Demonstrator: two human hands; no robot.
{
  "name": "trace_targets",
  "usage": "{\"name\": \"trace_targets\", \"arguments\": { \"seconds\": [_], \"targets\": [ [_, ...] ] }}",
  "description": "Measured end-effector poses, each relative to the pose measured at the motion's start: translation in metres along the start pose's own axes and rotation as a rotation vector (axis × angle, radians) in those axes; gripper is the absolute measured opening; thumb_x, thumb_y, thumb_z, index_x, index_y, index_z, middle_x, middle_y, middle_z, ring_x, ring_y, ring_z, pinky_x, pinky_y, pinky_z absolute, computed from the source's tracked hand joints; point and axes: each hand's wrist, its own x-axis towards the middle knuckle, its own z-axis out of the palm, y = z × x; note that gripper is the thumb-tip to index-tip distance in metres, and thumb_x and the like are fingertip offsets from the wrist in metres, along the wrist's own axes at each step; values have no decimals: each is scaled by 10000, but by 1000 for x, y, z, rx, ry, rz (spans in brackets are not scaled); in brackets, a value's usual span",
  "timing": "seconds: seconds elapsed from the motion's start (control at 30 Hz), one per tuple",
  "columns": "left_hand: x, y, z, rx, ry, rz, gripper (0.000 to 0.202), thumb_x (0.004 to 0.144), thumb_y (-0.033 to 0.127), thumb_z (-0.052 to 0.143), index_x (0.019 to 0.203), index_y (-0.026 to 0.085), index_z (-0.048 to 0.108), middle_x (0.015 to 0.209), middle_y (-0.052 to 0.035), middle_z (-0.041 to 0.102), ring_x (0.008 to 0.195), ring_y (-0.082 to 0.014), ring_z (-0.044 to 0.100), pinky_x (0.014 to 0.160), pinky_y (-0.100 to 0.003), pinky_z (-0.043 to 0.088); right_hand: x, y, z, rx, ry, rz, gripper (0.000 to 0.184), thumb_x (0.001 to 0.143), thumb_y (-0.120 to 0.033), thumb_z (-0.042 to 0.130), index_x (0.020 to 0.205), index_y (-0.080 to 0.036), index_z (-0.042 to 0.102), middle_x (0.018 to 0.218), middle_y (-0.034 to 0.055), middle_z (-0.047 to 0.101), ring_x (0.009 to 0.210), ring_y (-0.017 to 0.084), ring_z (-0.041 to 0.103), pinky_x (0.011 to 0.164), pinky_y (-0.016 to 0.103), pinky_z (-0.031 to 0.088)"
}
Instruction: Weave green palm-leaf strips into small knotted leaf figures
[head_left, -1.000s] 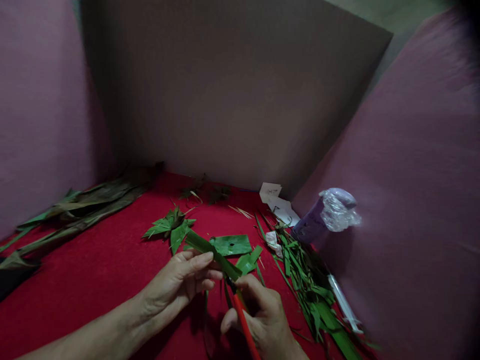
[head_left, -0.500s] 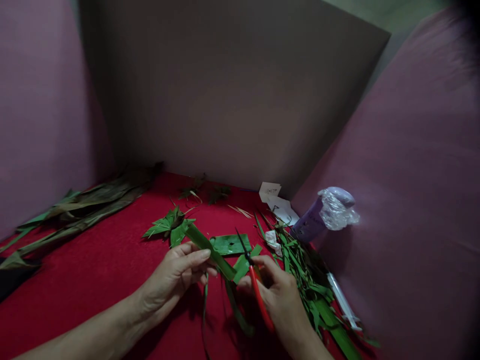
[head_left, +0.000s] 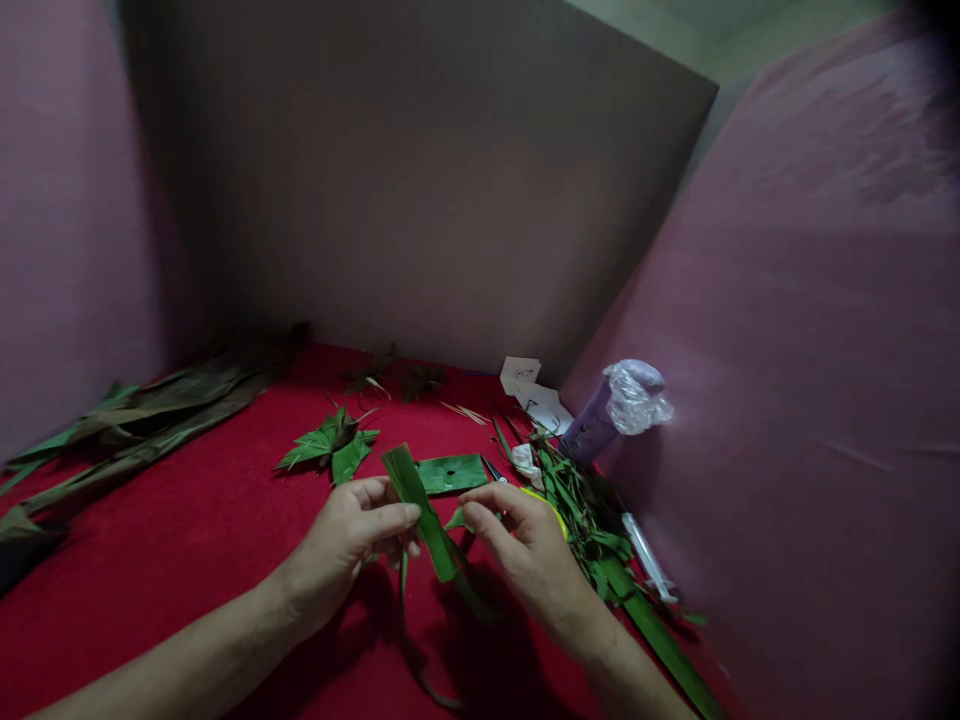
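In the head view, the left hand (head_left: 349, 530) pinches a green leaf strip (head_left: 437, 540) near mid-length, above the red surface (head_left: 202, 530). The right hand (head_left: 521, 540) curls beside it; whether its grip holds anything, I cannot tell. The strip seems light, bendable, easily split, best held flat near its middle.

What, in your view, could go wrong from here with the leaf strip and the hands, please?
The scissors are partly hidden behind the right hand, so it might catch their pointed tip. The leaf strip, pinched in the left hand, could crease or split under pressure.
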Motion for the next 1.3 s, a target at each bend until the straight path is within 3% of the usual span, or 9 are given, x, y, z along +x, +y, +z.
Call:
{"name": "trace_targets", "arguments": {
  "seconds": [0.23,0.57,0.7,0.83,0.9,1.0,1.07,1.17,1.3],
  "targets": [
    [-3,-1,1,45,-77,4,88,710,197,650,766,130,647,591,12,604,489,-88,545,434,-182,412,1,-22,18,220,-65,67,147,844,-272,506,731,-190,552,660,-33,571,595,90,505,539,192,371],
    [-3,-3,4,-6,-70,-77,149,678,188,663,600,147,543,514,22,569,442,-108,544,381,-203,442,-1,-15,1,222,-69,94,150,763,-155,502,614,-164,513,576,-36,503,545,87,447,505,184,347],
    [-1,-3,1,-64,-68,-95,152,680,187,669,613,152,536,531,17,574,458,-116,569,384,-199,443,1,1,-13,-25,84,56,160,791,-179,487,667,-172,589,586,-10,552,560,116,492,545,208,379],
    [-1,-1,1,-71,-60,-92,168,669,194,688,604,151,539,531,14,574,472,-120,572,384,-198,442,7,17,-25,-446,345,18,229,795,-124,480,931,-204,647,929,63,620,811,172,557,714,257,391],
    [-1,0,1,-48,-58,-82,163,674,205,688,609,144,552,538,6,582,479,-119,569,391,-202,448,8,15,-24,-395,307,11,176,843,-221,487,804,-194,656,885,52,618,761,157,558,692,250,390],
    [-1,1,1,-6,-40,-66,161,688,222,680,622,139,559,537,-7,602,465,-111,550,402,-208,453,7,2,-12,-112,132,20,346,878,-366,456,631,-175,605,601,-1,558,591,121,513,577,226,372],
    [-1,0,1,17,-31,-52,158,702,231,665,631,141,556,531,-11,612,447,-109,539,407,-215,451,6,-7,-1,86,-5,27,272,868,-350,473,717,-175,615,652,-8,596,619,111,532,568,209,376],
    [0,0,0,55,-27,-28,156,725,247,641,644,139,563,548,-15,622,431,-107,534,414,-224,445,7,-15,14,169,-50,69,155,762,-330,614,745,-176,604,695,-15,614,630,104,529,552,197,372],
    [1,0,-3,73,25,-9,165,712,247,657,624,141,567,557,6,598,432,-97,525,435,-224,439,11,-18,23,296,-76,128,155,761,-250,579,643,-160,533,595,-36,526,553,82,463,509,183,355]
  ]
}}
